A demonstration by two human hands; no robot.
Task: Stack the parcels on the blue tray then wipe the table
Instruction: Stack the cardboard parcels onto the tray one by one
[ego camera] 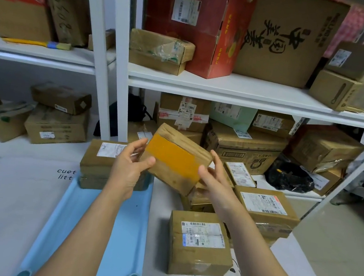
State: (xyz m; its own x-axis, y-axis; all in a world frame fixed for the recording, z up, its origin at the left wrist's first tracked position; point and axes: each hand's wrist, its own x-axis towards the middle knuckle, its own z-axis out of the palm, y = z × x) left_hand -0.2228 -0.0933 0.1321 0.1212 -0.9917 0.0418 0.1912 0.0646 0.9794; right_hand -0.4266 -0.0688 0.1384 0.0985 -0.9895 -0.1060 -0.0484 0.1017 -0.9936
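A flat cardboard parcel with an orange patch [175,157] is held tilted in the air above the table, between my left hand [130,165] on its left edge and my right hand [213,179] on its right edge. Below lies the light blue tray [100,224], with one brown labelled parcel [101,162] standing at its far end. To the right of the tray, on the white cloth, sit a labelled parcel near me [199,244], a larger one further right [266,209], and smaller ones behind them [240,174].
White shelving [251,93] packed with cardboard boxes rises right behind the table. A black bag [289,176] lies on the lower shelf at right. The table's right edge [300,253] drops to a tiled floor.
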